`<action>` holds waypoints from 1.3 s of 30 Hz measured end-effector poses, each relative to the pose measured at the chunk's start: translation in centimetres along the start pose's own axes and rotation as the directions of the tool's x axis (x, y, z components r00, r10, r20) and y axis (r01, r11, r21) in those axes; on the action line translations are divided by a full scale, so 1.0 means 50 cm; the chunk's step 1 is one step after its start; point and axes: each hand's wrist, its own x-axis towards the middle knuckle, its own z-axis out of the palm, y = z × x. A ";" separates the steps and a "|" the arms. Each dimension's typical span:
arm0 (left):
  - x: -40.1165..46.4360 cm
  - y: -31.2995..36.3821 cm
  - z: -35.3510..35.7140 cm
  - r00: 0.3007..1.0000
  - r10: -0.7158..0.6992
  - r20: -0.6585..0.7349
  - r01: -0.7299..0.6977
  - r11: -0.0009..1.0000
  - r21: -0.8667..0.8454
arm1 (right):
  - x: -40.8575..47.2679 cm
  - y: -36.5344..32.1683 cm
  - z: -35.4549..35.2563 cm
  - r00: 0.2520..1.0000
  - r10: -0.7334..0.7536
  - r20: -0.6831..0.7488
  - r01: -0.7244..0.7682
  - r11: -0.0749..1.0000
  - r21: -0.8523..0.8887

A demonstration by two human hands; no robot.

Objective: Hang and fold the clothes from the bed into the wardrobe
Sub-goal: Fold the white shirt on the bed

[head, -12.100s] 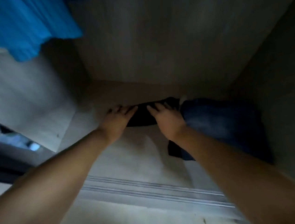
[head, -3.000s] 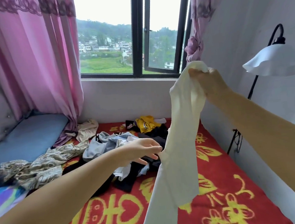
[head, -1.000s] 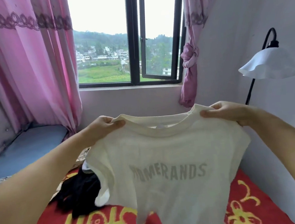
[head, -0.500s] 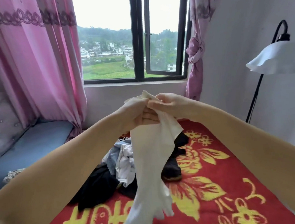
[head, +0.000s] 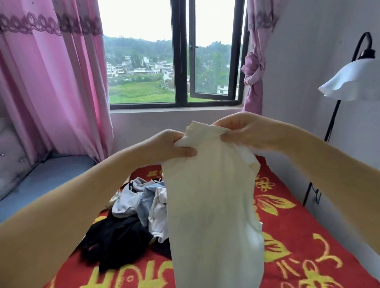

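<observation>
A bed (head: 296, 244), covered by a red blanket with yellow flowers and characters, is filling the lower half of the view and is running up to the wall under the window (head: 176, 46). Pink curtains (head: 48, 87) are hanging at the left of the window, and a second one is hanging knotted at its right. A blue cushion (head: 38, 182) is lying along the left side beside a padded headboard. A floor lamp (head: 360, 78) with a white shade is standing against the right wall.

A cream T-shirt (head: 214, 222), doubled lengthwise, is hanging in the air above the middle of the bed, its lower end running out of view at the bottom edge. Behind and left of it a pile of clothes (head: 131, 218) is lying on the blanket: black garments nearest, white and pale blue ones farther back.

The left hand (head: 170, 145) is pinching the shirt's top edge, thumb in front and fingers curled behind. The right hand (head: 245, 131) is gripping the same edge just beside it, fingers closed over the bunched fabric.
</observation>
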 end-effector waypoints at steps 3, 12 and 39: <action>0.012 0.008 0.003 0.999 0.037 -0.010 -0.036 0.999 0.020 | -0.024 0.020 -0.036 0.996 0.084 -0.007 -0.084 0.982 -0.171; 0.057 0.058 0.058 0.971 -0.007 0.238 -0.008 0.998 0.062 | -0.113 0.145 -0.053 0.931 0.215 -0.294 -0.315 0.881 -0.354; 0.371 0.108 0.157 0.858 0.139 -0.494 0.064 0.926 0.372 | -0.113 0.226 -0.301 0.620 -0.047 -0.783 -0.373 0.861 -0.347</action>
